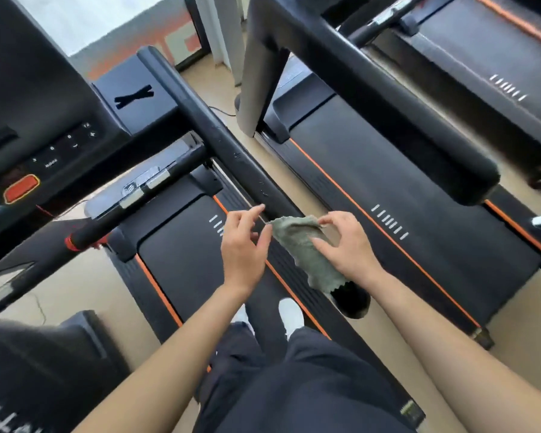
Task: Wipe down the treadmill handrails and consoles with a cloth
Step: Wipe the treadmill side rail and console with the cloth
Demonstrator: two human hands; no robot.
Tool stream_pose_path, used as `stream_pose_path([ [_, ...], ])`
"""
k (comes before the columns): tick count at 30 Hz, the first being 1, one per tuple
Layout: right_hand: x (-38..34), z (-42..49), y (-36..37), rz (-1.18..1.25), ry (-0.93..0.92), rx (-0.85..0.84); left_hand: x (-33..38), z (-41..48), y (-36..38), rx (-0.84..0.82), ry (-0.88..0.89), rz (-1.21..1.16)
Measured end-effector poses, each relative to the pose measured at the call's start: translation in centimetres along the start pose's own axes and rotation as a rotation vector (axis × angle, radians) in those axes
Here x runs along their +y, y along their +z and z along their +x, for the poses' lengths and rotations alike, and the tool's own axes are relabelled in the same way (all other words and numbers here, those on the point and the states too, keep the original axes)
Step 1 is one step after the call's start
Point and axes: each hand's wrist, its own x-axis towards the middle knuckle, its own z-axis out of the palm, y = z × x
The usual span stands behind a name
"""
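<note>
A grey-green cloth (303, 248) hangs in front of me over the near end of a long black handrail (219, 132). My right hand (345, 245) pinches the cloth's top right corner, with its palm against the fabric. My left hand (244, 242) is at the cloth's top left corner, thumb touching its edge and fingers spread. The black console (44, 129) with buttons and a red stop key (21, 189) is at the upper left. A short crossbar with silver grip sensors (144, 185) runs below the console.
A second treadmill's thick black handrail (388, 98) and grey upright (260, 67) stand to the right. Black belts with orange stripes (372, 195) lie below. My legs and white shoes (291, 314) stand on the deck. Tan floor runs between the machines.
</note>
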Motion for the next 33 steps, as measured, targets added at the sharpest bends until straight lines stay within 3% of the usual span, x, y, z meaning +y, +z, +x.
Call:
stream_pose_path([
  [5, 0.5, -3.7, 0.8, -0.058, 0.051, 0.119, 0.8, 2.0, 1.7, -0.504, 0.803, 0.171],
  [9, -0.1, -5.4, 2.2, -0.132, 0.125, 0.176, -0.9, 4.3, 3.0, -0.715, 1.029, 0.366],
  [14, -2.1, -4.3, 3.6, -0.222, 0.201, 0.218, -2.7, 8.4, 2.2, -0.749, 1.108, 0.387],
  [20, -5.9, 1.2, 5.7, -0.254, 0.201, 0.217, -4.7, 14.4, 0.2, -0.751, 1.003, 0.430],
  [33, -14.9, 13.3, 10.8, -0.337, 0.213, 0.183, -10.9, 28.6, -6.0, -0.772, 0.955, 0.497],
])
